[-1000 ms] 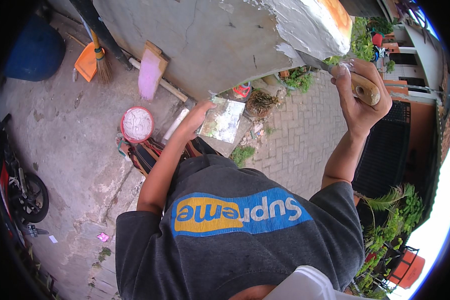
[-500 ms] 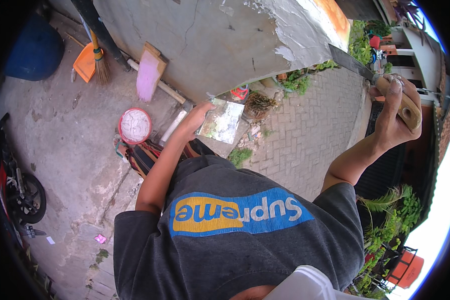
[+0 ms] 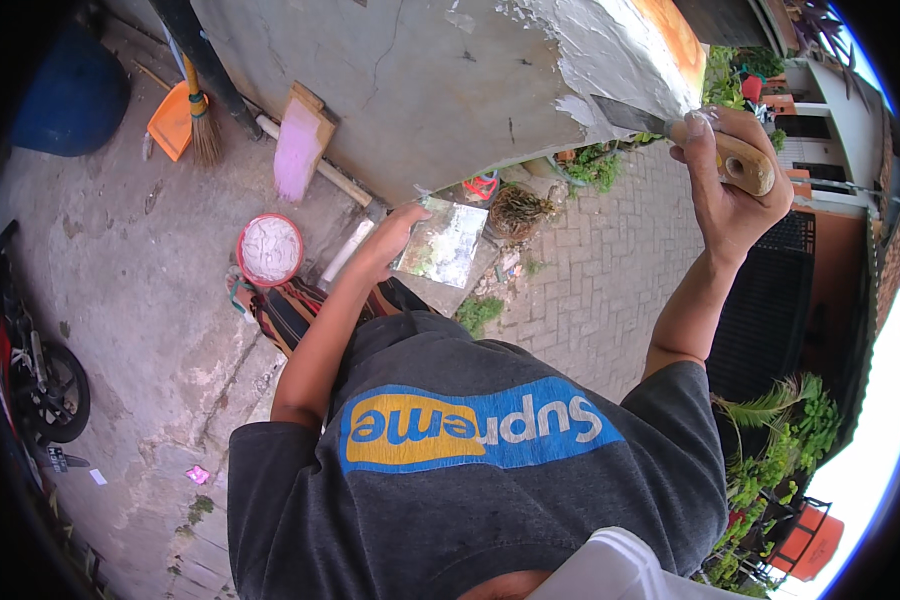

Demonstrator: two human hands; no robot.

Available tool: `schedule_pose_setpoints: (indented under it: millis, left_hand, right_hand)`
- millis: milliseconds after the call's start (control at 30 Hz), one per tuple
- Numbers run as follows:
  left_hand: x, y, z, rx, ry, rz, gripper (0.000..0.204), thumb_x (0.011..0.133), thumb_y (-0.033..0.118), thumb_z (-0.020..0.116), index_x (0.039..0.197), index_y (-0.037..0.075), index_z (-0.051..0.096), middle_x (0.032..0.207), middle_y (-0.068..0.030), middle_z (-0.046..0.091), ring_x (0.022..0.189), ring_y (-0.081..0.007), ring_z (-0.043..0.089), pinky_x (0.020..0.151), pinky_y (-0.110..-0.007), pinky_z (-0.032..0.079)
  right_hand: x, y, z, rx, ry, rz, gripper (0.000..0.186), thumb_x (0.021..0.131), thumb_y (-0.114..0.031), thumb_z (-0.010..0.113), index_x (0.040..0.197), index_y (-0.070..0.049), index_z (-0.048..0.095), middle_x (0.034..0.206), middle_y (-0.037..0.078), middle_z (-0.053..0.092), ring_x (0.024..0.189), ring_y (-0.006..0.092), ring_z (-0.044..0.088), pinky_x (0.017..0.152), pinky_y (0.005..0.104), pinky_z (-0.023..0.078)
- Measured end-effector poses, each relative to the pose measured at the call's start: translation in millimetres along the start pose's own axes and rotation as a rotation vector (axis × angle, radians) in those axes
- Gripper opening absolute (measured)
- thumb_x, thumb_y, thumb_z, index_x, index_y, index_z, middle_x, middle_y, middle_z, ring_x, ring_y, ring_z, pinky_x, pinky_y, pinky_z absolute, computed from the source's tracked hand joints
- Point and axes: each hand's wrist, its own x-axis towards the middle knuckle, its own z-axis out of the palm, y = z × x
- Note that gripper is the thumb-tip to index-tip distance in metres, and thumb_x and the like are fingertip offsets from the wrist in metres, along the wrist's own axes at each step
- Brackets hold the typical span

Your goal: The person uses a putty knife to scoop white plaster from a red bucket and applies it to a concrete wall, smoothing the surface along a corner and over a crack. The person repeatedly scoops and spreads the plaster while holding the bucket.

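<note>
My left hand (image 3: 393,235) grips a square metal plate (image 3: 443,245), smeared with pale material, low beside the wall. My right hand (image 3: 732,200) is closed on a putty knife with a wooden handle (image 3: 748,172); its blade (image 3: 625,115) lies at the rough white plaster patch (image 3: 610,50) along the grey wall's right edge. Whether the blade touches the patch all along its length I cannot tell. An orange-stained area shows beside the white coat. A red bucket (image 3: 270,248) of white paste stands on the ground left of my left hand.
Along the wall's foot are a pink-painted board (image 3: 295,150), a pole, an orange dustpan (image 3: 173,122), a broom (image 3: 206,140) and potted plants (image 3: 518,212). A blue barrel (image 3: 70,85) and motorcycle (image 3: 45,390) stand at left; paving (image 3: 600,260) runs right toward a dark gate (image 3: 765,310).
My right hand with the knife swung out to the right half a second ago and has come back left and up to the plaster patch. My left hand and the plate have barely moved.
</note>
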Motion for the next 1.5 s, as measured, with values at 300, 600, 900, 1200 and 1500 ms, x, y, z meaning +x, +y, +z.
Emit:
schedule_pose_setpoints:
  millis: [300, 600, 900, 1200, 1500]
  left_hand:
    - [-2.7, 6.7, 6.3, -0.063, 0.041, 0.058, 0.041, 0.087, 0.025, 0.05, 0.12, 0.0, 0.05, 0.106, -0.0072, 0.06, 0.092, -0.0144, 0.063, 0.079, -0.029, 0.051]
    - [-3.1, 10.2, 11.2, -0.035, 0.068, 0.055, 0.04, 0.086, 0.026, 0.052, 0.117, 0.0, 0.051, 0.106, -0.0072, 0.059, 0.093, -0.014, 0.062, 0.078, -0.029, 0.051]
    - [18.1, -10.6, -0.8, 0.004, -0.036, 0.012, 0.069, 0.083, 0.045, 0.051, 0.141, 0.01, 0.039, 0.146, -0.0154, 0.034, 0.135, -0.0298, 0.031, 0.104, -0.051, 0.026]
    - [10.4, -1.2, 1.4, 0.001, -0.043, -0.01, 0.064, 0.082, 0.047, 0.052, 0.135, 0.011, 0.045, 0.145, -0.0136, 0.036, 0.133, -0.0306, 0.033, 0.101, -0.057, 0.026]
    - [-10.4, 18.0, 7.8, -0.035, -0.075, -0.002, 0.059, 0.085, 0.04, 0.049, 0.133, 0.007, 0.045, 0.137, -0.0136, 0.044, 0.126, -0.0258, 0.042, 0.097, -0.044, 0.037]
  right_hand:
    - [15.9, -5.8, -26.6, 0.071, 0.29, 0.18, 0.016, 0.08, -0.007, 0.072, 0.088, 0.006, 0.066, 0.071, 0.01, 0.067, 0.06, 0.0136, 0.066, 0.053, 0.0208, 0.052]
    - [10.0, -5.9, -7.3, 0.114, 0.054, 0.157, 0.012, 0.08, -0.006, 0.072, 0.085, 0.004, 0.066, 0.068, 0.005, 0.065, 0.06, 0.008, 0.062, 0.057, 0.0183, 0.047]
    - [20.2, 8.5, 1.3, 0.053, 0.021, 0.086, 0.012, 0.079, -0.008, 0.074, 0.079, 0.002, 0.067, 0.069, 0.003, 0.066, 0.058, 0.0065, 0.06, 0.056, 0.0179, 0.048]
    - [50.7, 8.3, -41.0, 0.031, 0.245, 0.113, 0.016, 0.083, -0.011, 0.068, 0.082, 0.005, 0.067, 0.069, 0.013, 0.067, 0.051, 0.013, 0.061, 0.056, 0.022, 0.049]
    - [14.7, -1.0, -20.7, 0.096, 0.094, 0.204, 0.013, 0.082, -0.007, 0.07, 0.082, 0.005, 0.066, 0.068, 0.008, 0.066, 0.054, 0.0095, 0.061, 0.053, 0.0199, 0.048]
